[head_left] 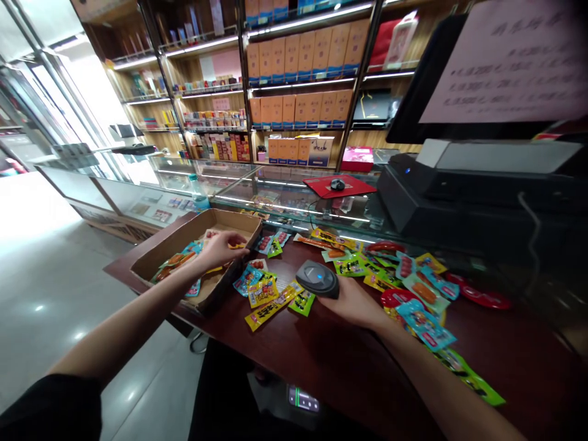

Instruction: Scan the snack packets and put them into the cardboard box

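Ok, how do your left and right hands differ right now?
The left hand is over the cardboard box, above its packets, while the right hand is outside the box. The right hand grips a grey scanner; whether the left holds anything is unclear. Both are bare and above the dark red counter.

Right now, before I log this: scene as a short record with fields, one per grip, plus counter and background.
left grip: inside an open brown cardboard box, over colourful foil snack packets; whether it holds one is unclear
right grip: wrapped around a black handheld barcode scanner, blue light showing
surface: dark red wooden counter, scattered with more snack packets
background: glass display case, red mat bearing a black computer mouse
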`<control>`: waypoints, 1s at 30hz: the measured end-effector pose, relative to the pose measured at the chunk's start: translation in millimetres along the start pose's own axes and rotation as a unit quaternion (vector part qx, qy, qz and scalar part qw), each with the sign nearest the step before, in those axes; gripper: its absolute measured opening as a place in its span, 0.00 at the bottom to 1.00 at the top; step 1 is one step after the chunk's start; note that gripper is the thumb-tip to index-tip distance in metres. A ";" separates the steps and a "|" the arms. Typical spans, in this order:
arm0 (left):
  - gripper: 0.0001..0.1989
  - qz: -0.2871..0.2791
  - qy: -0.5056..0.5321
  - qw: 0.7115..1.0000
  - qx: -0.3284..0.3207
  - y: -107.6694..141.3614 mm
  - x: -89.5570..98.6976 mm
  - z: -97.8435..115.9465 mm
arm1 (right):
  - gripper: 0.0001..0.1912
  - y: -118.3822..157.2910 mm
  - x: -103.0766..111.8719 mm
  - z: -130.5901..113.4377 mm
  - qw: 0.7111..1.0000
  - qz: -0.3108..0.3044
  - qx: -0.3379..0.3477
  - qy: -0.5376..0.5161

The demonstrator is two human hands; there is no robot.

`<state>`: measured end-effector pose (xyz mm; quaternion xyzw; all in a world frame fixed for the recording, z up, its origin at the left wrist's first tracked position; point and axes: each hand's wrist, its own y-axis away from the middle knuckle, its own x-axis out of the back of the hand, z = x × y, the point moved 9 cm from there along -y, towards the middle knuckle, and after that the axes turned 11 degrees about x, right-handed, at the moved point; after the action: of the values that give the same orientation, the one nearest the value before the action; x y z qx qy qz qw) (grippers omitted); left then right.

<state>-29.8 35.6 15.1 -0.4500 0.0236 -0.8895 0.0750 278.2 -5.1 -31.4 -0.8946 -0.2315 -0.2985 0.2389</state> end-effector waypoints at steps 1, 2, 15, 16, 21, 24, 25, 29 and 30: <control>0.21 -0.038 0.005 0.999 -0.025 1.5 -22.9 15.8 | 0.16 0.2 1.5 2.5 1.000 0.003 -0.002 -0.003; 0.20 -0.077 0.003 0.996 -0.038 2.9 -46.0 29.0 | 0.16 0.5 3.2 5.4 1.000 0.007 -0.004 -0.006; 0.29 -0.346 -0.184 0.917 -0.072 15.2 -185.3 77.6 | 0.19 2.0 40.4 19.0 0.996 0.067 -0.057 0.005; 0.30 -0.332 -0.185 0.922 -0.076 13.9 -182.1 77.0 | 0.19 1.8 42.2 19.1 0.996 0.069 -0.055 0.006; 0.33 -0.207 -0.338 0.904 -0.159 23.4 -157.2 80.1 | 0.18 0.4 34.1 21.3 0.997 0.053 -0.053 0.031; 0.29 -0.223 -0.357 0.884 -0.203 41.2 -157.4 83.7 | 0.17 -0.2 15.7 14.7 0.997 0.022 -0.049 0.054; 0.26 -0.226 -0.342 0.886 -0.216 45.2 -158.2 85.5 | 0.16 0.3 10.2 11.1 0.997 0.014 -0.049 0.063; 0.19 -0.243 -0.224 0.926 -0.185 40.4 -162.5 77.8 | 0.15 7.6 5.2 -2.6 0.994 0.020 -0.065 0.084; 0.20 -0.250 -0.174 0.939 -0.161 35.0 -163.1 73.3 | 0.15 10.9 9.4 -4.8 0.993 0.036 -0.075 0.089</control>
<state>128.3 28.2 -75.2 -0.5952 0.0393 -0.7718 -0.2204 289.0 -13.7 -25.2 -0.8874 -0.1540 -0.3852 0.2012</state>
